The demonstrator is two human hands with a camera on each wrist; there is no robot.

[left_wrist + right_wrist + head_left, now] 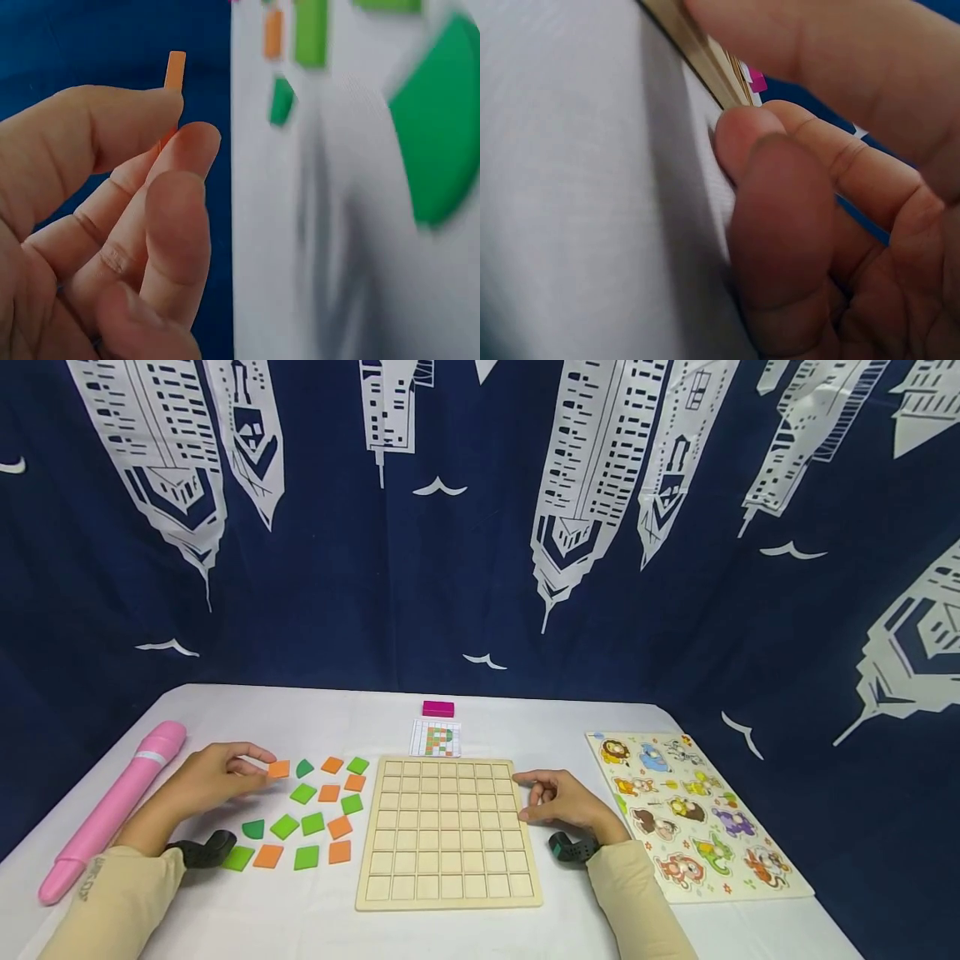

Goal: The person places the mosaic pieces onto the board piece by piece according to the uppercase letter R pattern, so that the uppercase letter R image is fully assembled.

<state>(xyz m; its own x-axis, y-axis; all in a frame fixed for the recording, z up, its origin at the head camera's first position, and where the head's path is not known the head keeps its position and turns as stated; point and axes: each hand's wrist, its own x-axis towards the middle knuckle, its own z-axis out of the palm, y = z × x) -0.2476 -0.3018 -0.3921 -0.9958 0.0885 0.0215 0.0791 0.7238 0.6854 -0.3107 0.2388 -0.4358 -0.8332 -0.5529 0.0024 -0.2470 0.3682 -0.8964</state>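
My left hand (217, 777) pinches an orange square tile (279, 769) between thumb and fingers, above the left part of the table. In the left wrist view the tile (175, 69) appears edge-on past the thumb. My right hand (561, 800) rests at the right edge of a wooden grid board (448, 907), index finger and thumb against its side. The right wrist view shows the board's side (697, 52) next to the fingers. Loose green square tiles (306, 857), orange square tiles (340, 852) and dark green rounded pieces (253, 829) lie between the left hand and the board.
A pattern card (417, 739) lies behind the board, with a magenta block (438, 709) beyond it. A pink tube-shaped object (112, 810) stretches along the left side, partly behind my left arm. An animal puzzle board (693, 814) lies to the right on the white table (300, 918).
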